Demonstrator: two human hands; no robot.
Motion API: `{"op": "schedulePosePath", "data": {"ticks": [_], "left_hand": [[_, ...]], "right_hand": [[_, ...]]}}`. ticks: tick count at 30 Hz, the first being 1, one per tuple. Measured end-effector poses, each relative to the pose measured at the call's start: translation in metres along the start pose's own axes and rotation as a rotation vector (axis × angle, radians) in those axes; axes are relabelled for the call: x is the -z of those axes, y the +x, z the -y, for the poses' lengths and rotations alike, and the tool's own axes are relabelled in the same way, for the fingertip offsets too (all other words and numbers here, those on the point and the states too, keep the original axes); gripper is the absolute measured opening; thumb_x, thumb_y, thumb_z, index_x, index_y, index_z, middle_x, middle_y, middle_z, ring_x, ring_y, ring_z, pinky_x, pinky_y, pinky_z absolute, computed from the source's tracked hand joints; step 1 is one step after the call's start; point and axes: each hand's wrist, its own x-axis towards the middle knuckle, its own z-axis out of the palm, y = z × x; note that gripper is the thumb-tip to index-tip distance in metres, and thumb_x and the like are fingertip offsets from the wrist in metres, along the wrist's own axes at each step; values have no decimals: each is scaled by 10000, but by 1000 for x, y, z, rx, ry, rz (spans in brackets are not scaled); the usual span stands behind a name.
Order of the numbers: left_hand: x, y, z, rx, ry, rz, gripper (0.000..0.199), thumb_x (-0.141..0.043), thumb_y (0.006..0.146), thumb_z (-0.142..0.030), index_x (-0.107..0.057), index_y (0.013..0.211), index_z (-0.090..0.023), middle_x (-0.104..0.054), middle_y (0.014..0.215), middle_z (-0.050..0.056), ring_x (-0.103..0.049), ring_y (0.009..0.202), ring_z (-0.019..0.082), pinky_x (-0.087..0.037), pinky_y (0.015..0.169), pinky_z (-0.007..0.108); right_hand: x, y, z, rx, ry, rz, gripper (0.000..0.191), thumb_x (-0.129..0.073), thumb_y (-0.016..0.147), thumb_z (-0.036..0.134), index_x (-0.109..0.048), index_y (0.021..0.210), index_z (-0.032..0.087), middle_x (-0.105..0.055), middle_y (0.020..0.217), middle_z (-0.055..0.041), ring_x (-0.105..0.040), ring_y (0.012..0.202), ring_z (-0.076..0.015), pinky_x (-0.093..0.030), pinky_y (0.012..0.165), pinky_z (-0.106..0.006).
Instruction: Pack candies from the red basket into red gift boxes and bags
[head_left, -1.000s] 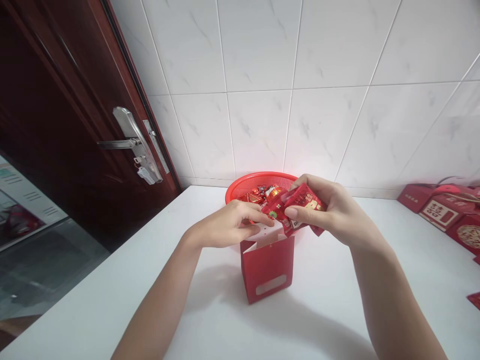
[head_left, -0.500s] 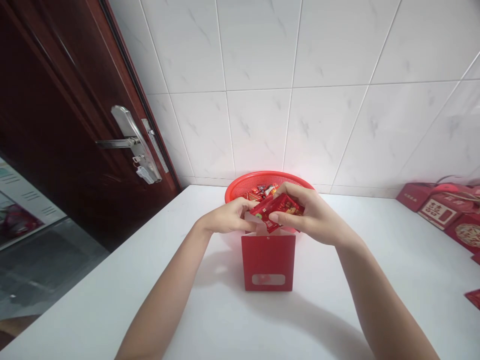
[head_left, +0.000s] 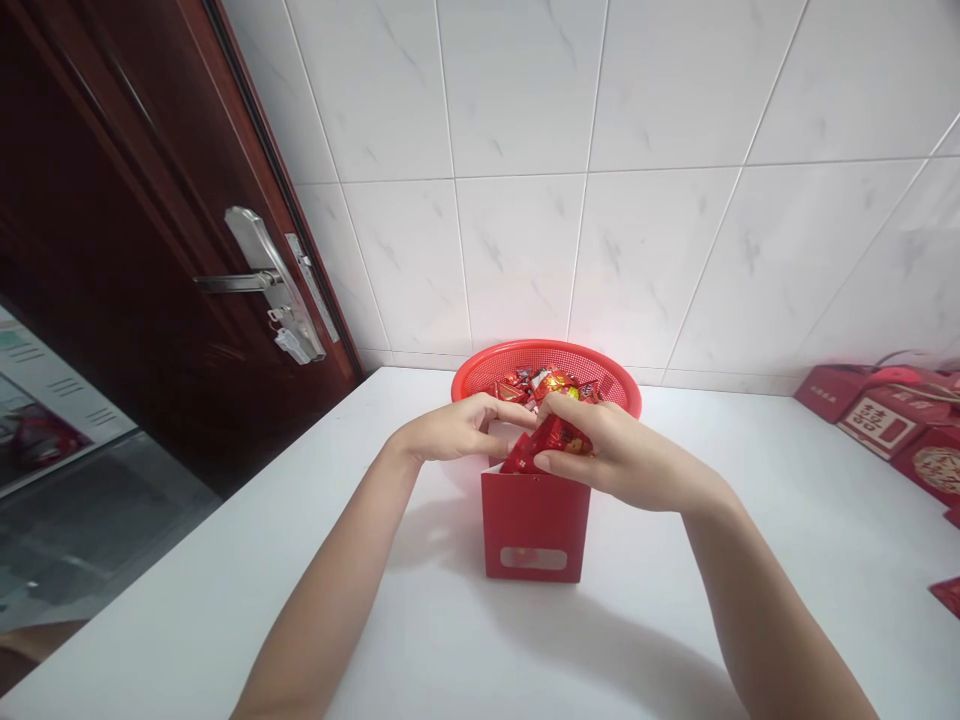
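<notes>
A red paper gift box (head_left: 535,525) with a small clear window stands upright on the white table, its top unfolded. At the box's upper left, my left hand (head_left: 454,428) has its thumb and fingers around a top flap; the fingertips are partly hidden. My right hand (head_left: 619,450) pinches a shiny red snack packet (head_left: 556,437) between thumb and fingers. The packet is tilted, its lower end inside the box opening. Just behind stands a red plastic basket (head_left: 621,385) with several wrapped sweets (head_left: 555,382) in it.
Red gift boxes (head_left: 877,425) with gold and white patterns stand at the table's right edge. A red item (head_left: 946,597) lies nearer on that side. White tiled wall (head_left: 517,260) closes off the back. A dark red door (head_left: 142,200) stands at the left.
My right hand has lowered the red packet, and its lower end has entered the box. My left hand has shifted slightly. More of the basket and its sweets shows now.
</notes>
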Motion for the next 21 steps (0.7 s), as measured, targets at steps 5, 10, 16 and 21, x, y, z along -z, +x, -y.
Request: {"op": "schedulePosePath", "data": {"ticks": [5,10,16,21], "left_hand": [[0,0,-1,10,-25,19,370,-640,859,-232,-732,1214,-187,-692,1118,83,-608,918,196,-486,697,251],[0,-1,0,2,-3,-6,189,-654,876,-237,-760,1015,-168,-628,879,25,-531,777,143,-447,679,246],[0,-2,5,34,-11,-44,247,-694,851,-240,-760,1087,-210,-642,839,-3,-541,733,129,-461,694,249],[0,-3,7,14,-19,-61,128,-681,854,-216,-761,950,-191,-670,780,-1,-614,812,152,-484,777,259]], "right_hand": [[-1,-4,2,8,-9,9,180,-543,960,276,-419,835,239,-487,684,52,-417,570,-124,-289,480,-259],[1,-5,2,59,84,-77,87,-557,959,291,-508,912,236,-564,741,19,-480,613,-143,-317,506,-266],[-1,0,2,102,211,-266,130,-584,969,349,-583,938,223,-571,785,11,-481,648,-136,-345,555,-270],[-6,7,1,143,274,-292,112,-587,968,294,-649,980,203,-625,825,1,-539,709,-142,-406,630,-271]]}}
